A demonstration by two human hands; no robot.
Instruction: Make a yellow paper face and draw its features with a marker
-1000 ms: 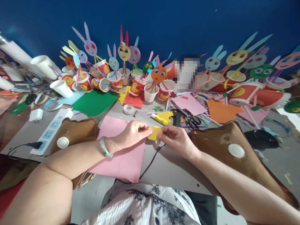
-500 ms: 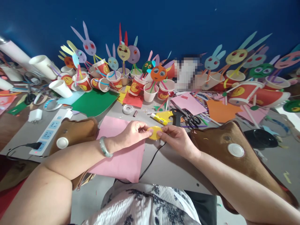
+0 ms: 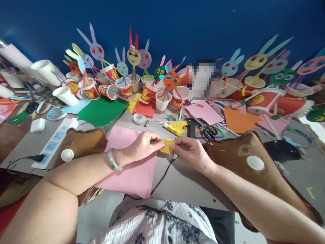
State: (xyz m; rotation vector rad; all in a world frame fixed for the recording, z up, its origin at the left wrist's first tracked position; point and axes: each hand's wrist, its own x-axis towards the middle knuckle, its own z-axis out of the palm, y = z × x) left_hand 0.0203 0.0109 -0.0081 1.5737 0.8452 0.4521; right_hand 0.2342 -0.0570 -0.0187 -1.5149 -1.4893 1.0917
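A small yellow paper disc (image 3: 167, 146) is pinched between my two hands above the table. My left hand (image 3: 146, 144) grips its left edge with thumb and fingers, partly over the pink sheet (image 3: 132, 173). From the right, my right hand (image 3: 192, 151) holds the other edge the same way. Just behind the disc lie a yellow glue stick (image 3: 172, 129) and a black glue gun (image 3: 192, 127), with black scissors (image 3: 210, 130) to their right. A black cable (image 3: 164, 177) runs below the disc.
Paper cups with rabbit-faced figures (image 3: 172, 80) line the back by the blue wall. Brown cushions (image 3: 254, 169) lie at both sides. A power strip (image 3: 54, 142), a green sheet (image 3: 101, 110) and an orange sheet (image 3: 240, 120) are around, with scattered paper scraps.
The yellow disc has shifted and tilted very slightly between my fingers. Both hands stay in nearly the same place, with their pinch kept.
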